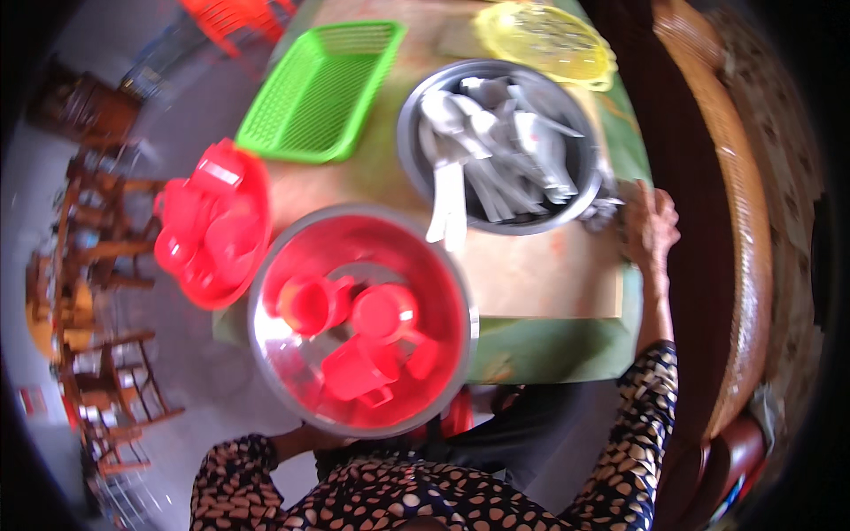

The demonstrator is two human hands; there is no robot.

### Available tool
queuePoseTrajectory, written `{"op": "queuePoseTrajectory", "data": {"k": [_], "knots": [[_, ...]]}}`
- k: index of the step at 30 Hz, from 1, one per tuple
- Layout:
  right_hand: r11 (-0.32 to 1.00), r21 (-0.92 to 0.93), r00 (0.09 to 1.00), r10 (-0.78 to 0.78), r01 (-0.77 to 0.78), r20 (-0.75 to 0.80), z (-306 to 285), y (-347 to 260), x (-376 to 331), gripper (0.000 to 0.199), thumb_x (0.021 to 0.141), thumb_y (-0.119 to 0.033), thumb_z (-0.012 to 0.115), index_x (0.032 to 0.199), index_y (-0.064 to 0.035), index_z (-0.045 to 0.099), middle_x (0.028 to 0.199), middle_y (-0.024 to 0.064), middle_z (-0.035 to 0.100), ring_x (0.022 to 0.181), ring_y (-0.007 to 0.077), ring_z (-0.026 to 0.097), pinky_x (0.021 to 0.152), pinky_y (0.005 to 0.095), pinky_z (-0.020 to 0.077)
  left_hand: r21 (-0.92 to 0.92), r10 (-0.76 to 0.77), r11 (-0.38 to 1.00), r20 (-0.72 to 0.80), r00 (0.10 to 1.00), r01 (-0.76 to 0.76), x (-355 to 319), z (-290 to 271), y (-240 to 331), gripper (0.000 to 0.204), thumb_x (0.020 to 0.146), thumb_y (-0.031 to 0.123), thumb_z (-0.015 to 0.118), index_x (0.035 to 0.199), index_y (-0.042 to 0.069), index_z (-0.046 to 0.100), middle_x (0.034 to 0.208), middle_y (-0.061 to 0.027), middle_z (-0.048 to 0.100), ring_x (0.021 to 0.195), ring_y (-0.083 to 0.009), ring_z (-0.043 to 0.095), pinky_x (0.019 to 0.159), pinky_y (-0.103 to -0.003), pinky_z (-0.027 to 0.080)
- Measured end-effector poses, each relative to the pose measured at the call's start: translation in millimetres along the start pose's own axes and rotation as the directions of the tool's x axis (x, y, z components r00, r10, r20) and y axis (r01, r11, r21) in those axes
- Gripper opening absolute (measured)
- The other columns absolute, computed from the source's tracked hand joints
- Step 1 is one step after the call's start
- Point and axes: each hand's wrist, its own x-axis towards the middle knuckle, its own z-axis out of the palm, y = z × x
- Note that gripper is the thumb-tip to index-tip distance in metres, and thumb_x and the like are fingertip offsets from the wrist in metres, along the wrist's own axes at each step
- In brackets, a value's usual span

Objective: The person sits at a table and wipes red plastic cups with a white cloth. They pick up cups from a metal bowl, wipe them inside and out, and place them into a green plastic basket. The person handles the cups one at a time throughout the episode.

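the worktop (540, 274) runs up the middle, a pale board over a green cover, with a brown woven seat (708, 221) along its right side and wooden chairs (106, 265) on the floor to the left. largest on it is the steel bowl (266, 345) at the near edge, partly overhanging toward the person, its inside glowing red from three red cups (359, 332) lying in it. the left hand (305, 438) is under the bowl's near rim, mostly hidden by it, so its grip cannot be told. beyond and to the right sits a grey basin (409, 133) piled with white spoons (496, 146), a few handles hanging over its near rim. a green basket (319, 88) lies at the far left, a red basket (252, 257) of more red cups juts off the left edge just beside the bowl, and a yellow strainer (544, 40) lies at the far end. the right hand (651, 226) rests on the worktop's right edge just beside the basin, fingers curled, holding nothing that shows.
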Motion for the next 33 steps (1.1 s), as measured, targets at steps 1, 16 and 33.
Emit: {"op": "queuePoseTrajectory", "data": {"k": [1, 16, 33], "knots": [[0.997, -0.070, 0.999, -0.025, 0.022, -0.041, -3.5, -5.9, -1.0, 0.049, 0.086, -0.036, 0.056, 0.133, -0.0273, 0.045, 0.135, 0.0110, 0.039, 0.121, 0.0338, 0.038, 0.088, 0.0517, 0.0361, -0.005, -0.026, 1.000, -0.018, 0.999, 0.026, 3.1, -3.5, 1.6, 0.029, 0.086, 0.027, 0.056, 0.110, 0.011, 0.059, 0.108, -0.0094, 0.061, 0.101, -0.0259, 0.057, 0.085, -0.040, 0.047], [0.215, 0.931, 0.892, -0.288, -0.295, 0.349, -98.1, -160.2, -168.6, 0.038, 0.096, -0.023, 0.050, 0.126, 0.0006, 0.046, 0.075, 0.0046, 0.060, 0.063, 0.0109, 0.054, 0.059, 0.0245, 0.0457, 0.411, 0.196, 0.912, -0.412, 0.890, -0.011, -7.7, 5.8, 28.9, 0.021, 0.076, 0.035, 0.067, 0.066, 0.019, 0.059, 0.071, 0.0040, 0.054, 0.067, -0.0137, 0.055, 0.058, -0.031, 0.036], [0.107, 0.921, 0.896, -0.216, -0.373, 0.388, -117.6, -216.6, -250.1, 0.030, 0.092, -0.026, 0.049, 0.113, -0.0056, 0.049, 0.071, 0.0028, 0.053, 0.048, 0.0079, 0.043, 0.041, 0.0216, 0.0334, -0.688, -0.497, 0.533, -0.726, 0.476, -0.492, -29.8, -55.1, 33.9, 0.021, 0.093, 0.020, 0.054, 0.080, 0.004, 0.052, 0.056, -0.0007, 0.047, 0.040, -0.0077, 0.047, 0.036, -0.022, 0.036]]}}
